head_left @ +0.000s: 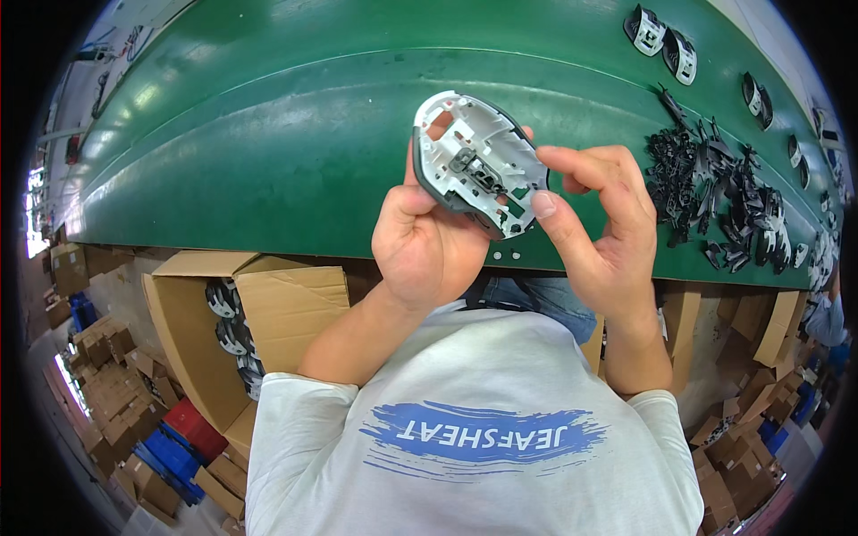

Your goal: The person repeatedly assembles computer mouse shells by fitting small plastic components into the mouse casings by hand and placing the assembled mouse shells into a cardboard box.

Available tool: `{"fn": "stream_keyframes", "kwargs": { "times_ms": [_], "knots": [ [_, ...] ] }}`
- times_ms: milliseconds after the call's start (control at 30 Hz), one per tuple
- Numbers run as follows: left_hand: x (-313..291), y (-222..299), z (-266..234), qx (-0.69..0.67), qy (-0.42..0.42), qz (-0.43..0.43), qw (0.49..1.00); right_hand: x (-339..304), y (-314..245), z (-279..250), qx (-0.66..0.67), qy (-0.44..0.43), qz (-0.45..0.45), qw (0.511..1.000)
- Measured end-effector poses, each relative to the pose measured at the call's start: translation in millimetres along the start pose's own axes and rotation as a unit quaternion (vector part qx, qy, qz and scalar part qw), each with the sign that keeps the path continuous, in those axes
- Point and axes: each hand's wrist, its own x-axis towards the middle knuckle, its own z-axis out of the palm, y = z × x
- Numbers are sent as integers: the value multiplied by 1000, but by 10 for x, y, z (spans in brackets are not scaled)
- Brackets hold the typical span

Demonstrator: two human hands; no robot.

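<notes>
- Cupping a white-and-black plastic shell (498, 147), the left hand (431, 248) curls around its underside at 7 o'clock.
- The right hand (617, 223), half-open, sets parted thumb and forefinger at the shell's 3 o'clock rim.
- Shell above the green worktop (304, 152), hollow inside showing.
- Dark plastic parts (710, 192) heaped at 3 o'clock from it.
- Two small white pieces (497, 255) near 6 o'clock.

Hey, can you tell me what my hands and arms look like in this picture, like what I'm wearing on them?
Your left hand and right hand are gloveless, with no watch or bracelet showing. Your forearms are bare too. The short, loose sleeves are whitish, matching your T-shirt, which has a blue brush-stroke print with pale lettering.
</notes>
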Motion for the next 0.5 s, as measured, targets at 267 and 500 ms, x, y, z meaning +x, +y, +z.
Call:
{"fn": "stream_keyframes", "kwargs": {
  "times_ms": [267, 500],
  "knots": [
    [-105, -123, 27, 141, -18, 77, 987, -188, 34, 250, 420, 58, 186, 886],
    [-320, 91, 24, 116, -20, -131, 984, 158, 250, -452, 127, -91, 37, 987]
  ]
}}
